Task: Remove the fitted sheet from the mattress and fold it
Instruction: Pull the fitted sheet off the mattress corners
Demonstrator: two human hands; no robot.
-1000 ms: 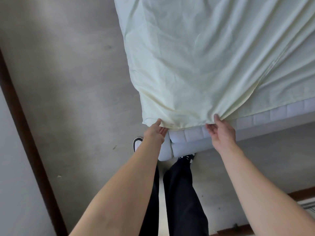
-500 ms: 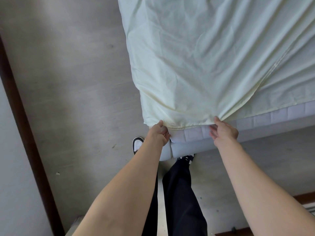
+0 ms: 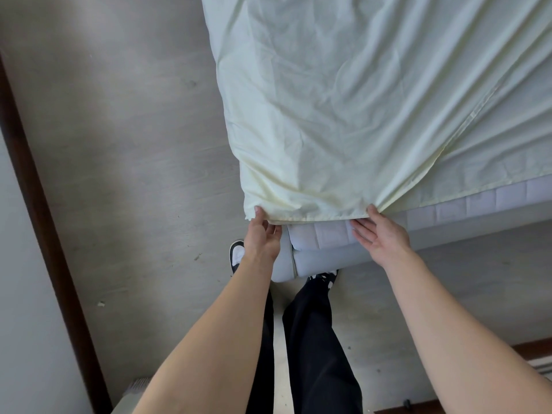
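Two hems of the creased pale-yellow fitted sheet [image 3: 343,115] overlap.

The fitted sheet [image 3: 343,115] under my fingers was thin, matt woven cloth, pale yellow and finely creased all over, with a stitched hem along its edge. The mattress [image 3: 325,236] showed quilted white fabric, soft and dull. The bed base [image 3: 328,258] below it looked like smooth grey upholstery. The floor [image 3: 119,174] was matt grey wood-grain board, the skirting [image 3: 44,234] dark, faintly glossy wood
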